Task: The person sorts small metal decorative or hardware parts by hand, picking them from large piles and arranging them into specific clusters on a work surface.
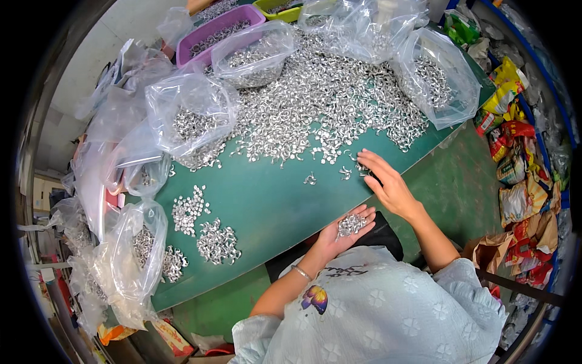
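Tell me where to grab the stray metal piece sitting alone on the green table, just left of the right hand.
Probably pinch the stray metal piece across its narrow sides from straight above: it lies flat on the bare green table, apart from the big pile, so fingers have room around it. The right hand is nearest; the left hand already cups pieces.

The small metal pieces (315,103) are shiny and silver. The bags (191,112) are thin, see-through plastic, crinkly and glossy. The green tabletop (267,200) looks smooth and matt. The purple tub (209,30) is smooth plastic. The sleeve (376,309) is soft cloth.
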A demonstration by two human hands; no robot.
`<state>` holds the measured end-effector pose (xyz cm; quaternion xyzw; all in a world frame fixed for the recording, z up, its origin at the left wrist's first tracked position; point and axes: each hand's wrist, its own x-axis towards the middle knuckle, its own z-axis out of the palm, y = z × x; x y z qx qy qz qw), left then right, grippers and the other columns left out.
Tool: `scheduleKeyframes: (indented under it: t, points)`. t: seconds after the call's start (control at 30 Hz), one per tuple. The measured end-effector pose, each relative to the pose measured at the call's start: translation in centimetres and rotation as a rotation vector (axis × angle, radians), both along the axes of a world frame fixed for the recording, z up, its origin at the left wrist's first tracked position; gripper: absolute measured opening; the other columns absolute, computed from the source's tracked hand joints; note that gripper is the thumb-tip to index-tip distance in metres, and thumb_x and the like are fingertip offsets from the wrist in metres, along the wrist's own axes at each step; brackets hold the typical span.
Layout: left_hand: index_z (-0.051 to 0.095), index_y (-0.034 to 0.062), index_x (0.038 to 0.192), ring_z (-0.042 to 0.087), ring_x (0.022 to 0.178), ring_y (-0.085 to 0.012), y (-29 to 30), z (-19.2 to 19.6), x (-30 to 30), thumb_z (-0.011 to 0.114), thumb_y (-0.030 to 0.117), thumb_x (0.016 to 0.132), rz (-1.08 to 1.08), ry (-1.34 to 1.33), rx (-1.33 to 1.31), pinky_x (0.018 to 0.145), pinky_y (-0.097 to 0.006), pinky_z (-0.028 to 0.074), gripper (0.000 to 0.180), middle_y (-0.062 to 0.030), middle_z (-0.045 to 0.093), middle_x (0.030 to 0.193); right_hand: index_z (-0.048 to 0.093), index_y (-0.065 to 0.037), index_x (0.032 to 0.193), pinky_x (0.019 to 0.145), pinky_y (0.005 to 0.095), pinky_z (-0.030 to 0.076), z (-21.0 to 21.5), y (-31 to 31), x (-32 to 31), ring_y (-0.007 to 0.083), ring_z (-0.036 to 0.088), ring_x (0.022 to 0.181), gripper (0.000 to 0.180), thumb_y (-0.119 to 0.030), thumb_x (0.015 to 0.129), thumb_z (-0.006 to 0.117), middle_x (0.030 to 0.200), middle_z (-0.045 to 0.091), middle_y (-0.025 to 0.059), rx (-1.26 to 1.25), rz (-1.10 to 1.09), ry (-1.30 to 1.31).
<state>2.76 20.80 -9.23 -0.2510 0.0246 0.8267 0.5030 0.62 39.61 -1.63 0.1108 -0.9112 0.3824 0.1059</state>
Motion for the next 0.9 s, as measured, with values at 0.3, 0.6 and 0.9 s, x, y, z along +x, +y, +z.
scheduleKeyframes:
  t: [0.3, 0.6, 0.9]
  points:
    - [0.039, -0.0011, 0.138, 0.043, 0.132, -0.0387, 2.4, 2.8, -1.4, 0.032, 0.038, 0.102, -0.017, -0.069, -0.150, 0.113, -0.057, 0.030, 0.054, -0.0224, 0.041, 0.144, 0.055, 0.001, 0.126, 0.109, 0.0455, 0.036, -0.1, 0.2, -0.4, 0.0345, 0.046, 0.130, 0.039, -0.012, 0.089, 0.058, 0.136, 0.051, 0.0153, 0.021, 0.227, -0.016]
    - [0.039, 0.0056, 0.140, 0.043, 0.132, -0.0366, 1.4, 1.0, -0.8, 0.035, 0.039, 0.102, 0.060, -0.079, 0.131, 0.112, -0.057, 0.031, 0.051, -0.0189, 0.042, 0.144, 0.057, -0.001, 0.123, 0.109, 0.0452, 0.039, 0.3, -0.5, -1.2, 0.0309, 0.047, 0.129, 0.043, -0.020, 0.085, 0.066, 0.133, 0.053, 0.0122, 0.156, 0.411, 0.017]
    - [0.037, 0.0005, 0.141, 0.041, 0.134, -0.0332, 0.8, -3.8, 1.1, 0.031, 0.036, 0.103, 0.098, 0.040, 0.465, 0.114, -0.047, 0.032, 0.052, -0.0191, 0.040, 0.145, 0.061, 0.000, 0.115, 0.107, 0.0461, 0.039, -2.5, -1.2, 4.6, 0.0305, 0.050, 0.127, 0.039, -0.012, 0.079, 0.068, 0.128, 0.058, 0.0138, 0.161, 0.507, 0.186]
